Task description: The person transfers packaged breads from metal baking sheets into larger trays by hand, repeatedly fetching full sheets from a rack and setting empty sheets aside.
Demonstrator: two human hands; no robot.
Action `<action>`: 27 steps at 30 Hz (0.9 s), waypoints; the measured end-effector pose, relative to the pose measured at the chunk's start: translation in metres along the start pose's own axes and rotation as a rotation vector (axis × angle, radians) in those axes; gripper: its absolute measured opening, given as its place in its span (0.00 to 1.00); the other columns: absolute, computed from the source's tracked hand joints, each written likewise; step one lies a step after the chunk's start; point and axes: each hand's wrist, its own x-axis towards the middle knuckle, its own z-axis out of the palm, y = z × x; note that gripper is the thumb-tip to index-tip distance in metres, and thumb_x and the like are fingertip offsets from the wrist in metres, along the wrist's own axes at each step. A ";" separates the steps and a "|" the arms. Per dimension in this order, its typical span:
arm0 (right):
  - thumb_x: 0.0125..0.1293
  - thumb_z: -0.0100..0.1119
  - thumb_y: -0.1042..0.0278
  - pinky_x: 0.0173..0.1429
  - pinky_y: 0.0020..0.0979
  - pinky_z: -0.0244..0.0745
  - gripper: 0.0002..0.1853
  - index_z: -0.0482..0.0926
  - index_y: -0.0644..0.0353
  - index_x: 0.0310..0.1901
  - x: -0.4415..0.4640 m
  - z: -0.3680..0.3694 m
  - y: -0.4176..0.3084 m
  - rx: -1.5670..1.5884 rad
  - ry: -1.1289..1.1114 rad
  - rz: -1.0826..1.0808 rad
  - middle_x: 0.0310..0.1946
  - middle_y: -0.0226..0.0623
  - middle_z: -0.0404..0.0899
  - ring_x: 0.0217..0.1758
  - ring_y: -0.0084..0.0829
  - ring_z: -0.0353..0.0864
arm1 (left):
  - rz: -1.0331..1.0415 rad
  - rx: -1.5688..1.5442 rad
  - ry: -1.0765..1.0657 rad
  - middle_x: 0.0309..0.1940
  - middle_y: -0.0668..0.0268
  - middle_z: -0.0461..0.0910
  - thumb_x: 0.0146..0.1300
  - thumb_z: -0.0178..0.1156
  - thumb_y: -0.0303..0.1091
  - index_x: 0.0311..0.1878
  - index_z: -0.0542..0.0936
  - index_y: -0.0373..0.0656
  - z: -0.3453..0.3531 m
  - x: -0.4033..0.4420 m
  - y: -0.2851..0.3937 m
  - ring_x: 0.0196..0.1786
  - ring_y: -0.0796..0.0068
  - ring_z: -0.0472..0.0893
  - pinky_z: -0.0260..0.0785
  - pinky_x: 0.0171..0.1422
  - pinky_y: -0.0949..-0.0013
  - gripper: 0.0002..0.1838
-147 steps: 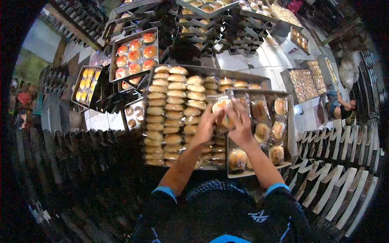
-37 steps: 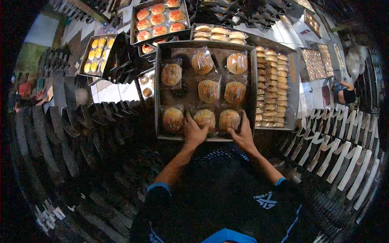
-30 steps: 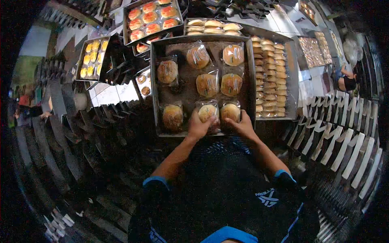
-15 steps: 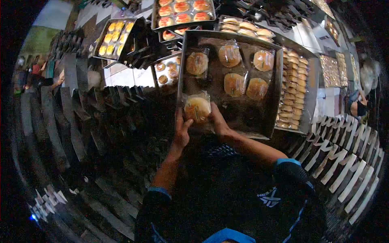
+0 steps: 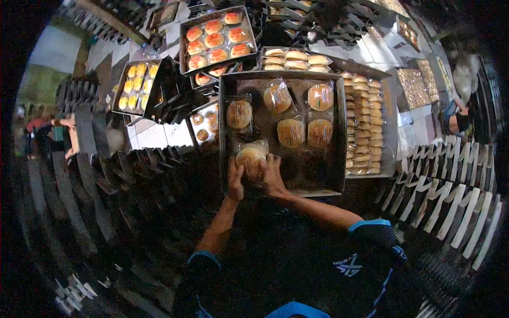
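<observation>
Wrapped bun (image 5: 251,158): near-left corner of dark tray (image 5: 315,177), held between both hands. Round, domed, golden top, paler near the far edge; clear crinkled film with printing. Clear of the tray floor or not: cannot tell.
Left hand (image 5: 236,179): curled against the bun's left side, thumb on the near part.
Right hand (image 5: 272,176): fingers bent onto its right side; the two hands pinch the bun between them.
Change: a second ago the near row had three buns. Middle and right ones are gone from it, and both hands are now at the left one. Tray count down from eight to six.
Meaning: the held bun is the last of the near row.
Dark tray: looks like metal, straight upright walls, matte brown floor.
Other buns (image 5: 290,132): five, beyond the hands, each bagged, film catching light. Two mid-tray, three farther back.
Right-hand tray (image 5: 390,153): just beside; slim pale buns packed on edge in columns, glossy film.
Long rolls (image 5: 296,55): behind the dark tray, smooth, bagged.
Red-topped buns (image 5: 213,40): nine in a square tray, far left.
Yellow-topped buns (image 5: 138,85): farther left, smaller tray.
</observation>
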 end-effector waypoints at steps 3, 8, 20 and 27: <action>0.59 0.44 0.69 0.61 0.60 0.52 0.22 0.64 0.66 0.56 0.000 -0.019 -0.005 -0.210 0.038 -0.161 0.54 0.63 0.56 0.57 0.63 0.55 | 0.054 0.039 -0.035 0.66 0.56 0.59 0.70 0.38 0.39 0.68 0.56 0.34 0.021 0.002 0.023 0.68 0.61 0.58 0.44 0.73 0.61 0.27; 0.67 0.43 0.56 0.67 0.49 0.54 0.26 0.60 0.63 0.62 0.052 -0.108 0.046 0.044 0.154 0.046 0.58 0.65 0.58 0.61 0.58 0.60 | 0.410 0.566 -0.127 0.66 0.56 0.59 0.73 0.35 0.40 0.68 0.57 0.33 0.096 0.051 -0.035 0.68 0.61 0.58 0.45 0.73 0.61 0.26; 0.62 0.51 0.42 0.59 0.34 0.69 0.41 0.49 0.56 0.70 0.050 -0.111 0.016 0.882 -0.123 0.184 0.62 0.40 0.61 0.62 0.37 0.66 | -0.275 -0.747 -0.167 0.53 0.63 0.75 0.65 0.50 0.43 0.60 0.69 0.37 0.102 0.053 -0.002 0.57 0.66 0.73 0.62 0.65 0.63 0.25; 0.64 0.50 0.47 0.59 0.32 0.69 0.35 0.56 0.58 0.66 0.151 -0.151 -0.082 0.784 -0.193 0.160 0.59 0.38 0.67 0.55 0.31 0.72 | -0.023 -0.631 0.061 0.51 0.59 0.76 0.69 0.41 0.45 0.56 0.71 0.35 0.117 0.144 0.105 0.53 0.68 0.76 0.68 0.58 0.65 0.24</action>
